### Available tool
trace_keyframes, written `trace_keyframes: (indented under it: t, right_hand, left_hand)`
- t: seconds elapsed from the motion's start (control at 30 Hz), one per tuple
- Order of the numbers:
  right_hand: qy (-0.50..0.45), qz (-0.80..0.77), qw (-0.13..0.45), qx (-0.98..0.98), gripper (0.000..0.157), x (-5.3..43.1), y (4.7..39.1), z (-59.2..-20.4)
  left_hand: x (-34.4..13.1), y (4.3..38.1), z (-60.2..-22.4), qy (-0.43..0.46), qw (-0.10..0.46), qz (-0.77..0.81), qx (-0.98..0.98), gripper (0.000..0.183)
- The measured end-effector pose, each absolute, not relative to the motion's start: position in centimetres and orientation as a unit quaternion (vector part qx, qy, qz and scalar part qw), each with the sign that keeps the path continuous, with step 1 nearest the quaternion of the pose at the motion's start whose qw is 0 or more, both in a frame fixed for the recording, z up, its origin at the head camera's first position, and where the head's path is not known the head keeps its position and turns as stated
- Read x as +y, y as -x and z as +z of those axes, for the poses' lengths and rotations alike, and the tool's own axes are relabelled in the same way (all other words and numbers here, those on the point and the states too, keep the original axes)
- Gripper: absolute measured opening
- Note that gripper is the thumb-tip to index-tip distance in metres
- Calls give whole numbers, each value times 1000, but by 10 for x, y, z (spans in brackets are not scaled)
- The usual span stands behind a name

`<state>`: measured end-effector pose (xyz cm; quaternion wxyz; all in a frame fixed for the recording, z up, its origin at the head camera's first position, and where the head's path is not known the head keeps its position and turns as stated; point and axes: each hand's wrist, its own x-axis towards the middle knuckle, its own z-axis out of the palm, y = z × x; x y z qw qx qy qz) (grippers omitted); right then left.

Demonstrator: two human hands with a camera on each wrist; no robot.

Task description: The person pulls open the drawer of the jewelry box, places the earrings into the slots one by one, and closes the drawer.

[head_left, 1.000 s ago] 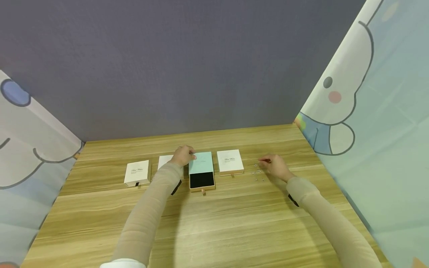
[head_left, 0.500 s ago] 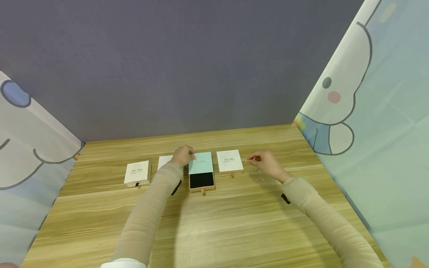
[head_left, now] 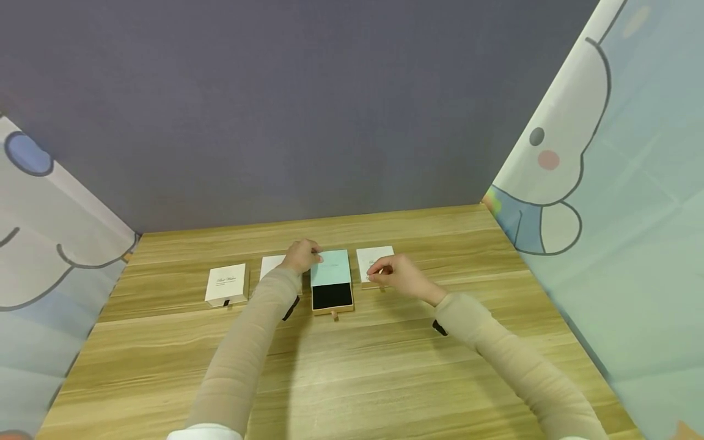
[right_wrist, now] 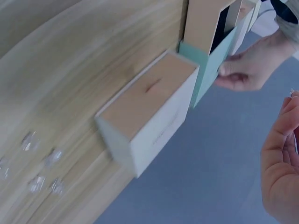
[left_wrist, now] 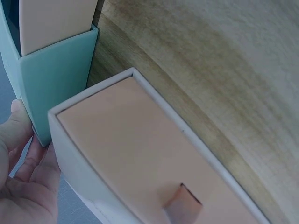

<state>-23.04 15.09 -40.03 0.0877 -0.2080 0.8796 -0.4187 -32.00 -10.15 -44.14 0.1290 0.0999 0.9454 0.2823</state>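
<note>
The teal drawer box [head_left: 330, 266] lies on the table with its black-lined drawer [head_left: 332, 296] pulled partway out toward me. My left hand [head_left: 299, 255] grips the far left part of its cover; in the left wrist view the thumb and fingers of that hand [left_wrist: 23, 168] hold a corner of the teal sleeve [left_wrist: 58, 79]. Over the white box [head_left: 375, 253] to the right, my right hand [head_left: 404, 276] pinches a tiny shiny piece of jewellery [right_wrist: 293, 92] between thumb and forefinger. The fingertips hide most of that piece.
Another white box [head_left: 272, 264] stands left of the teal one, partly behind my left hand and arm. Farther left sits a white box [head_left: 227, 284] with a black tab. Several small clear, shiny pieces [right_wrist: 35, 183] lie on the wooden table [head_left: 374, 366], blurred in the right wrist view.
My right hand has lifted a small shiny piece from the group on the right and moved left over the white box. The left hand and teal box have stayed put.
</note>
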Motion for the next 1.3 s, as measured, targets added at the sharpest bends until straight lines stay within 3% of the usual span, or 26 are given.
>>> trace_keyframes:
  t: [0.5, 0.97, 1.3]
  right_hand:
    - [257, -425, 134, 858, 14, 98, 236, -421]
    - [245, -383, 190, 871, 9, 67, 251, -449]
    - [281, -324, 157, 890, 9, 59, 252, -458]
  left_hand:
    - [-101, 324, -447, -92, 125, 292, 944, 31]
    - [-103, 323, -447, -91, 128, 300, 941, 31]
    - [-100, 316, -439, -81, 136, 302, 940, 32]
